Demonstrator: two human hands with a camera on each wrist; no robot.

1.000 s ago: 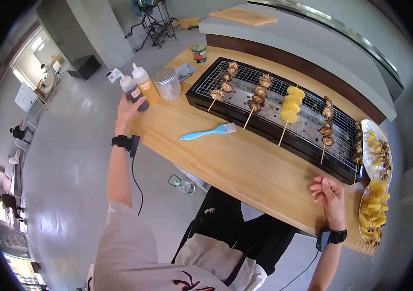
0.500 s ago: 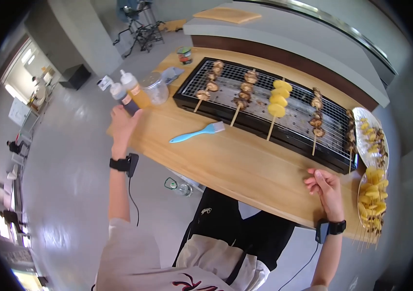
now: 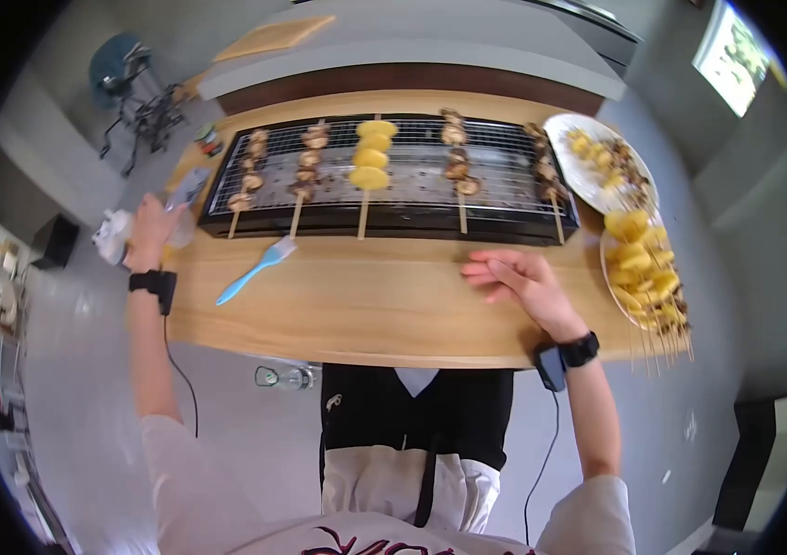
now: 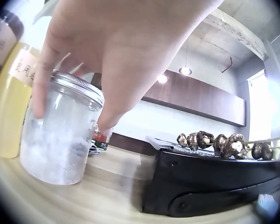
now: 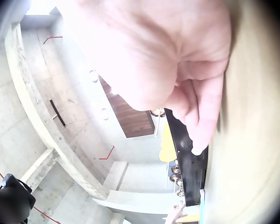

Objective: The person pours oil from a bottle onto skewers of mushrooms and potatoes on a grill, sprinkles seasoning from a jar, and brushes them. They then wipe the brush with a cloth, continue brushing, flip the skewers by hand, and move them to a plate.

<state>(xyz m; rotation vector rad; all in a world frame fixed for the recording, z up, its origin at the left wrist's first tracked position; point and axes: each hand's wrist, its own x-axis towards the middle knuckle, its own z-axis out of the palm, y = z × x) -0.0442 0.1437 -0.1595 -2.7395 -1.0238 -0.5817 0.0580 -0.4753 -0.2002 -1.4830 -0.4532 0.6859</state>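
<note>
My left hand (image 3: 153, 231) reaches over the glass jar (image 4: 60, 140) with a silver screw lid at the table's left end. In the left wrist view its extended fingers and thumb straddle the lid, one fingertip in front of the glass. The jar stands upright, with pale contents. Beside it are a yellow squeeze bottle (image 4: 11, 102) and a dark squeeze bottle (image 4: 7, 28), mostly hidden by the hand in the head view. My right hand (image 3: 528, 282) is empty, fingers loosely bent, over the table's right side before the grill (image 3: 412, 225).
Several mushroom skewers (image 3: 308, 162) and one skewer of yellow slices (image 3: 370, 159) lie across the grill. A blue basting brush (image 3: 255, 271) lies in front. At right stand a white plate (image 3: 567, 139) and a second plate (image 3: 608, 268) with more skewers. A can (image 3: 209, 139) stands back left.
My left hand has left the dark bottle and moved over to the jar. The head view has turned rightward, so the grill now sits squarer in it. My right hand stays empty.
</note>
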